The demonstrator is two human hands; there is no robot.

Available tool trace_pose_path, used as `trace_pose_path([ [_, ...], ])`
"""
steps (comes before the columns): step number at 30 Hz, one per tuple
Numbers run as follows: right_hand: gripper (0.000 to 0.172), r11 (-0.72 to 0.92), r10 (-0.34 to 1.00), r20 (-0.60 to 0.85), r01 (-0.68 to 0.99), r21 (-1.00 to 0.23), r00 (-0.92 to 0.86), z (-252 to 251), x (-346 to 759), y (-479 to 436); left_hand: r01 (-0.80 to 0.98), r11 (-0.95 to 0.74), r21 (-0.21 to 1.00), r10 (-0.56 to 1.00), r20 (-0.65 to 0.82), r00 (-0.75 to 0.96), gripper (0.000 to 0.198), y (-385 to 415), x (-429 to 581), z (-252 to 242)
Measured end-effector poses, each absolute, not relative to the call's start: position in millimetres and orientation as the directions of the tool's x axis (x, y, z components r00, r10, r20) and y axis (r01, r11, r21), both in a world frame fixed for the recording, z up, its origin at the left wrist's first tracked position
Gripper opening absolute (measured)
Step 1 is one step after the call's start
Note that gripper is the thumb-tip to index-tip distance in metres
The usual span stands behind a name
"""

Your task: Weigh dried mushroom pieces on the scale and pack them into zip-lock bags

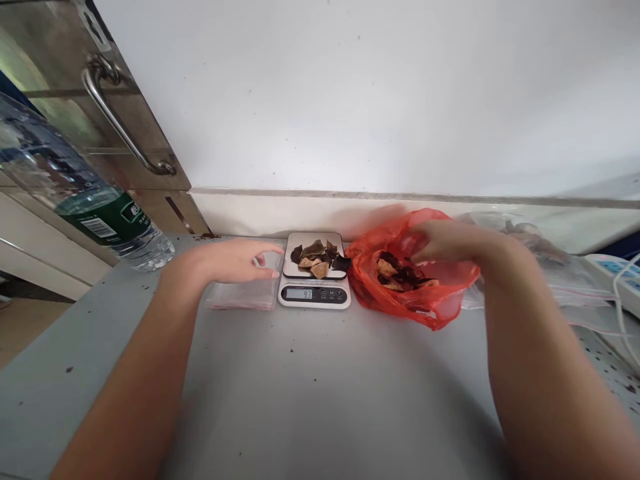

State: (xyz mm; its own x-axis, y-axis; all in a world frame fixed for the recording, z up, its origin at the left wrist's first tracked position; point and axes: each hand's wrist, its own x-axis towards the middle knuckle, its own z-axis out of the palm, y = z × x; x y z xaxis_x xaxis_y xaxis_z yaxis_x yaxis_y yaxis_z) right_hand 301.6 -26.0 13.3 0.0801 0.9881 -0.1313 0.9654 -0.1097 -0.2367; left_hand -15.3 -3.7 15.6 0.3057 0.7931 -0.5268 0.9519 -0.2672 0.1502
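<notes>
A small white digital scale stands on the grey table, its platform heaped with dried brown and dark pieces. My left hand lies just left of the scale, fingers out over a stack of clear zip bags. An open red plastic bag with more dried pieces sits to the right of the scale. My right hand reaches into its mouth, fingers bent down toward the pieces; the fingertips are blurred, so what they hold is unclear.
A large clear water bottle with a green label stands at the left beside a steel cabinet door with a handle. Clear plastic bags lie at the right, by a white power strip with cables. A white wall is behind.
</notes>
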Motion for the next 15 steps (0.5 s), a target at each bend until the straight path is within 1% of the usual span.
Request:
trace_pose_path([
  [2, 0.022, -0.105, 0.967, -0.251, 0.959, -0.263, 0.037, 25.3, 300.2, -29.8, 0.955, -0.260, 0.141, 0.797, -0.527, 0.295, 0.077, -4.2, -14.7, 15.9],
  [3, 0.022, -0.073, 0.959, -0.282, 0.946, -0.315, -0.020, 30.0, 298.3, -30.9, 0.957, -0.257, 0.137, 0.800, -0.526, 0.290, 0.078, -4.5, -14.3, 15.9],
  [5, 0.026, 0.037, 0.950, -0.258, 0.881, -0.472, -0.178, 34.3, 290.8, -31.2, 0.958, -0.255, 0.131, 0.804, -0.522, 0.286, 0.079, -4.7, -13.8, 15.5],
  [7, 0.026, 0.131, 0.948, -0.164, 0.802, -0.583, -0.274, 30.3, 277.5, -28.6, 0.956, -0.259, 0.138, 0.802, -0.520, 0.293, 0.079, -4.5, -14.1, 14.6],
  [8, 0.025, 0.159, 0.952, -0.116, 0.784, -0.600, -0.282, 25.3, 269.0, -26.2, 0.955, -0.260, 0.146, 0.800, -0.521, 0.298, 0.079, -4.3, -14.6, 13.9],
  [10, 0.020, 0.179, 0.966, -0.047, 0.787, -0.591, -0.255, 11.1, 250.9, -20.1, 0.952, -0.259, 0.166, 0.792, -0.527, 0.307, 0.078, -3.4, -15.9, 12.3],
  [15, 0.007, 0.267, 0.950, 0.043, 0.737, -0.621, -0.308, -19.9, 224.2, -6.7, 0.946, -0.258, 0.195, 0.788, -0.525, 0.322, 0.076, -1.0, -18.9, 10.6],
])
